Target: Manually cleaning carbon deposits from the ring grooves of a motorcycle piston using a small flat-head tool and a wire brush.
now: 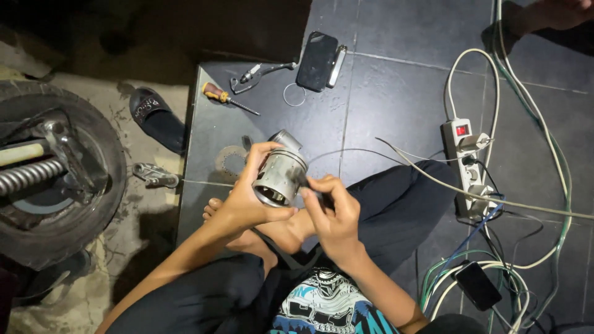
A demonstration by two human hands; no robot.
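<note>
My left hand (247, 198) grips a silver metal piston (279, 174), a hollow cylinder held tilted with its open end toward me. My right hand (331, 210) is beside it on the right, fingers pinched on a small dark tool or part (307, 184) that touches the piston's side. What exactly the right fingers pinch is too small to tell. Both hands are over my crossed legs, above the dark tiled floor (396, 93).
A screwdriver with an orange handle (228, 98), a metal lever part (257, 75), a wire ring (294, 94) and a dark phone (317, 60) lie on the floor ahead. A white power strip (465, 164) with tangled cables sits right. A motorcycle wheel (52, 173) and a sandal (154, 117) are left.
</note>
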